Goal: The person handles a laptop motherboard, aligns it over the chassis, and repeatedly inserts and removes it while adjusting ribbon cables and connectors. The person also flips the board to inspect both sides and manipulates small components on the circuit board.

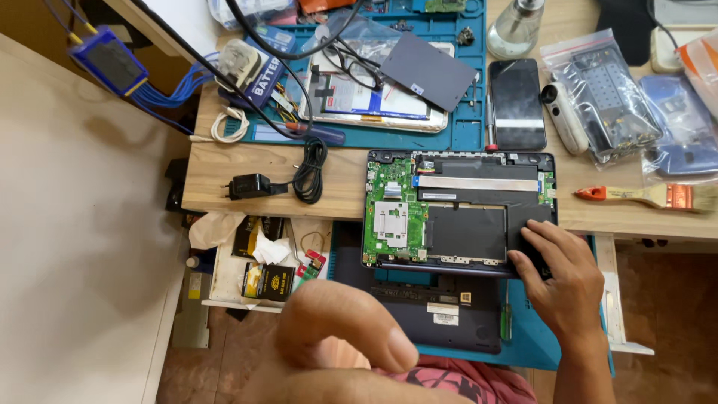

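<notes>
- The opened laptop point(460, 209) lies on the front edge of the wooden desk point(344, 179), its near edge hanging over the gap in front of the desk; the right hand point(561, 277) rests flat on its near right corner, fingers together and laid on the black battery point(486, 228), gripping nothing.
- The left hand point(344, 340) is close to the camera, blurred, well short of the laptop; its fingers curl inward, but whether it holds anything cannot be told.
- Count: one opened laptop, one dark bottom cover point(437, 303) lying below it on a blue mat point(538, 337), one black phone point(517, 103) just behind the laptop, one paintbrush point(651, 196) to its right, one black charger point(250, 185) with a coiled cable to its left, one clear bottle point(516, 26), two clear bags point(609, 97) of parts at the right.
- The laptop shows its inside: a green circuit board point(393, 217) fills the left part, with a silver metal plate on it; the black battery takes up the middle and right; a silver strip runs across the upper part; the frame is dark.
- A second teal mat point(464, 131) behind the laptop carries a flat silver device with a grey panel point(426, 71) lying across it.
</notes>
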